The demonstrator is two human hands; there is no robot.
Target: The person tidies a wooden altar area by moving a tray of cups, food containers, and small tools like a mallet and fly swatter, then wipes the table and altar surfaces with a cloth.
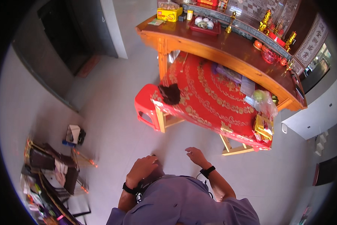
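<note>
Low in the view, my left hand (pixel 146 168) hangs in front of my body with its fingers bent; whether it holds anything cannot be told. To its right my right hand (pixel 196 155) is held out over the floor, its fingers apart and nothing in them. Both wrists wear black bands. Beyond the hands is a table under a red patterned cloth (pixel 207 95). A dark, crumpled item (pixel 170 94) lies at its near left corner. Yellow packets (pixel 264 127) and a clear plastic bag with a green round thing (pixel 259 97) lie at its right end.
A red plastic stool (pixel 147 104) touches the table's left side. Behind stands a wooden altar table (pixel 227 47) bearing a red tray (pixel 205 28) of cups, a yellow box (pixel 169 14) and gold ornaments. Chairs (pixel 64 168) with items on them stand at the lower left. A doorway is upper left.
</note>
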